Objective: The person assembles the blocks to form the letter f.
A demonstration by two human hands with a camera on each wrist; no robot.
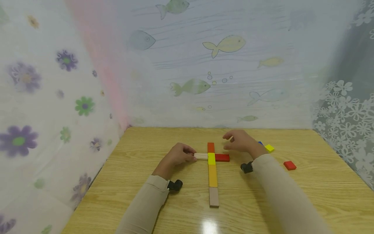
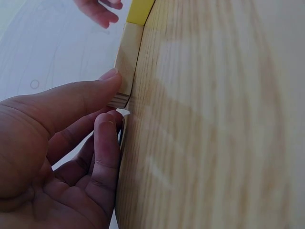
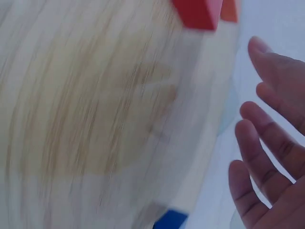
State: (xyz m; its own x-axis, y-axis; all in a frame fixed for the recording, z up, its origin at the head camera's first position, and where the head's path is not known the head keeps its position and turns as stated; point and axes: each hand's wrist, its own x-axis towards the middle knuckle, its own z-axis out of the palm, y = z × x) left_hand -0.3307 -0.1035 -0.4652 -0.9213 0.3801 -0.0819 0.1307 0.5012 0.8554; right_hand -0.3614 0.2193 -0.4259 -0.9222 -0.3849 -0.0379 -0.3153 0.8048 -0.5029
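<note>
Coloured blocks form a cross on the table. My left hand [image 1: 178, 153] is at the outer end of the plain wooden block [image 1: 201, 156], the cross's left arm; its thumb lies against the block's side in the left wrist view, the fingers curled around the end. A yellow block [image 1: 211, 159] sits at the centre, an orange-red block [image 1: 211, 147] beyond it and a red block [image 1: 222, 158] to its right. Toward me run an orange block [image 1: 213, 175] and a greyish-brown block [image 1: 214, 197]. My right hand [image 1: 240, 141] hovers with loosely bent fingers past the red block, holding nothing.
Off to the right lie a yellow tile [image 1: 269, 148], a blue piece [image 1: 260, 143] partly hidden by the right wrist, and a red tile [image 1: 290, 165]. Behind the wooden table [image 1: 140, 201] hangs a fish-patterned curtain [image 1: 181, 110]; a flowered sheet [image 1: 58, 162] borders the left.
</note>
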